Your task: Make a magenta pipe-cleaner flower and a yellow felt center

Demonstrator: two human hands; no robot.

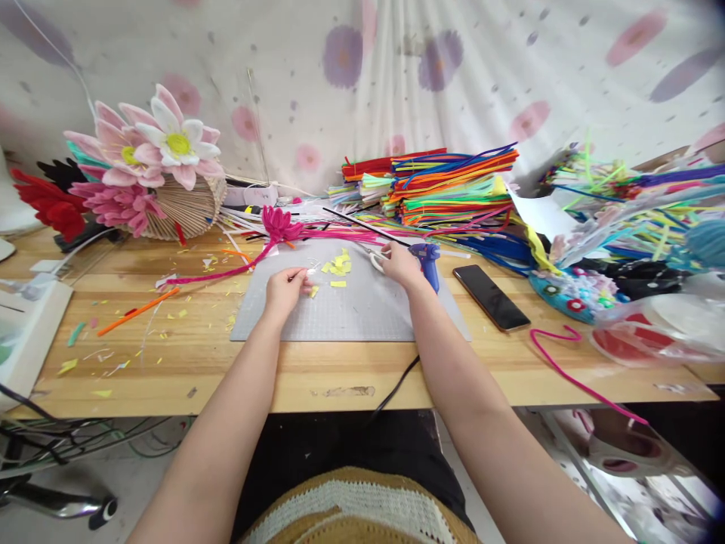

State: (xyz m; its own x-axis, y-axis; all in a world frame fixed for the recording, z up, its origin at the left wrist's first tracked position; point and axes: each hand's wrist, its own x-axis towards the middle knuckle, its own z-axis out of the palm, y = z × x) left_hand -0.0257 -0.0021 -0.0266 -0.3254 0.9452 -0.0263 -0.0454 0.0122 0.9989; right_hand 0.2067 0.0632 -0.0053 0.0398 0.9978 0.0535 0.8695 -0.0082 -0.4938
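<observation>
My left hand (288, 293) is closed in a pinch over the left part of the grey cutting mat (356, 321), with thin whitish strands at its fingertips. Yellow paper pieces (340, 263) lie on the mat between my hands. My right hand (398, 264) has its fingers on the light handles of the scissors (376, 261), whose blades point back and to the left. Just right of that hand is a blue glue gun (429, 264). A magenta pipe-cleaner flower (279, 224) rests at the mat's back left edge.
Bundles of coloured pipe cleaners (453, 185) are piled at the back. A phone (492, 298) and a bent pink pipe cleaner (572, 376) lie on the right. Finished flowers (178, 143) stand back left, an orange stick (137, 311) below. A black cable (398, 385) crosses the front edge.
</observation>
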